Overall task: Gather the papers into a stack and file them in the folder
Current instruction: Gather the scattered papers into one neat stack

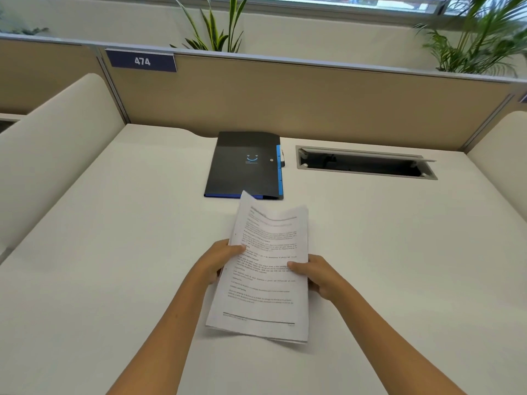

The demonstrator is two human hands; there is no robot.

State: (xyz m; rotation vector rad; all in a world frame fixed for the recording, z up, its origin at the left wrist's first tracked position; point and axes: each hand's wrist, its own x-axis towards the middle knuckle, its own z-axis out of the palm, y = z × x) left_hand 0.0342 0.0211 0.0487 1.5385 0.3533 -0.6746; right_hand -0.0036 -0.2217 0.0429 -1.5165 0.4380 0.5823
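A: Where are the papers (265,269)?

B: Above the table (114,223), near the closed folder (245,163); left hand (219,260) and right hand (316,273) each grip a side edge.

A: Handling?

B: Light, limp, probably slippery; the top corners sag; hold mid-edge, both sides.

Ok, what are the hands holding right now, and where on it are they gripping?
Both hands hold the papers: the left hand grips the left edge, the right hand the right edge, about midway up.
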